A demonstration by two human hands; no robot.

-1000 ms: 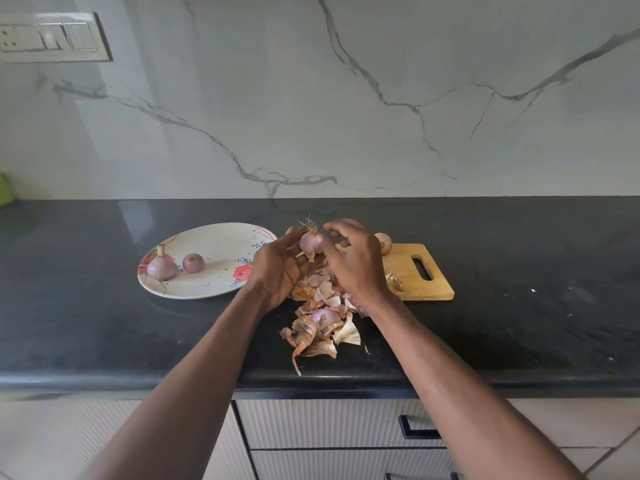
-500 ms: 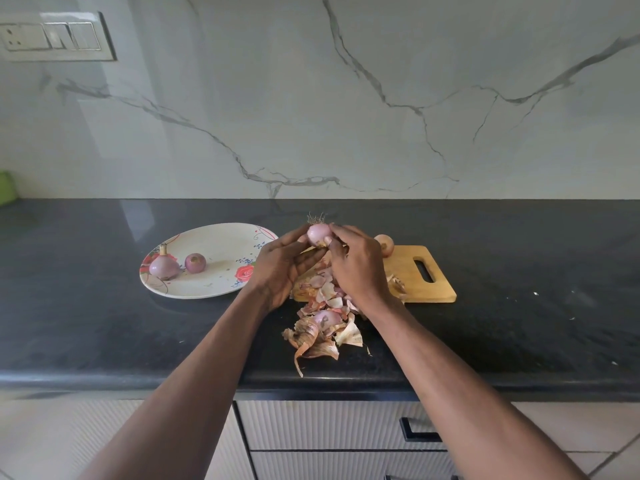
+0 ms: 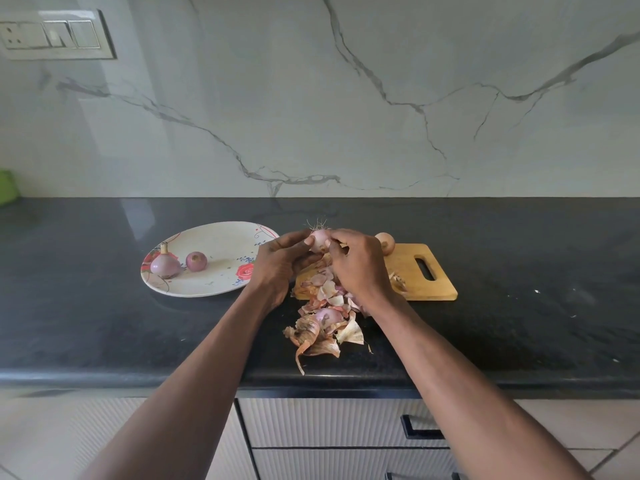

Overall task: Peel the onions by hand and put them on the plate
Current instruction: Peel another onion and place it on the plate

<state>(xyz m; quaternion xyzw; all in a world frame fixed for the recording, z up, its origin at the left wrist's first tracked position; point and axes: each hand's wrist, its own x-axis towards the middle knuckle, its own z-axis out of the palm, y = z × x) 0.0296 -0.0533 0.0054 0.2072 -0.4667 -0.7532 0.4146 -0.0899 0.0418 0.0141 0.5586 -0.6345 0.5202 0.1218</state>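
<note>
My left hand (image 3: 280, 263) and my right hand (image 3: 360, 265) hold one small pale pink onion (image 3: 318, 239) between them, roots pointing up, above the left end of the wooden cutting board (image 3: 415, 271). Fingers of both hands pinch it. A white flowered plate (image 3: 214, 237) to the left carries two peeled purple onions: a larger one (image 3: 164, 265) and a smaller one (image 3: 196, 261). One unpeeled brown onion (image 3: 386, 242) sits at the board's far edge, partly hidden by my right hand.
A heap of onion skins (image 3: 322, 327) spreads from the board toward the front edge of the black counter (image 3: 519, 323). The marble wall rises behind, and drawers sit below the counter. A green object (image 3: 7, 187) shows at the far left.
Both hands have lifted the onion slightly up and away, and the fingers have shifted around it while turning it. Plate, board and skins are unmoved.
</note>
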